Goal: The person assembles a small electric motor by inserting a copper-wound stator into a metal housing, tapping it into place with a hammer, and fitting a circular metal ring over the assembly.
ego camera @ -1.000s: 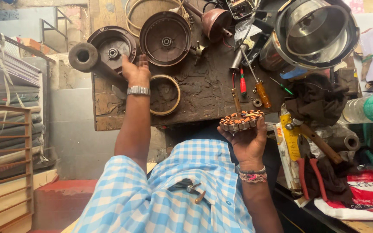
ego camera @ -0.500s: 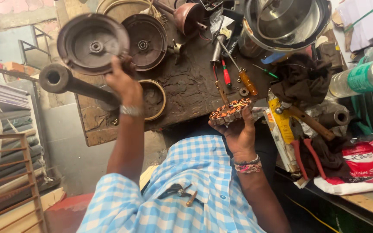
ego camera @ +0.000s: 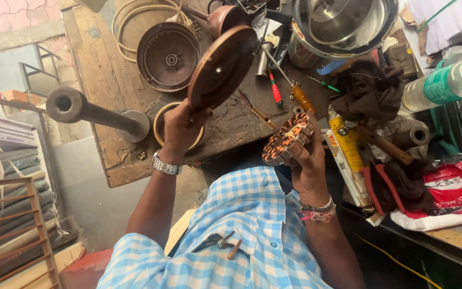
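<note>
My left hand (ego camera: 180,126), a metal watch on its wrist, grips a round brown metal cover (ego camera: 221,67) by its lower rim and holds it tilted above the wooden workbench (ego camera: 102,64). My right hand (ego camera: 308,160) holds a copper-wound motor stator (ego camera: 287,140) near the bench's front edge, just right of the cover. A second round cover (ego camera: 168,56) lies flat on the bench beyond my left hand. A metal ring (ego camera: 159,120) lies under that hand, partly hidden by it.
A thick metal post with a round base (ego camera: 89,111) lies at the bench's left. Screwdrivers (ego camera: 275,91), a steel pot (ego camera: 343,21), a dark rag (ego camera: 370,91), red-handled pliers (ego camera: 380,184), a plastic bottle (ego camera: 445,80) and a red bag (ego camera: 445,192) crowd the right.
My left hand has lifted the round cover off the bench and swung it right, toward the stator. My right hand has tilted the stator and kept it near the bench's edge.
</note>
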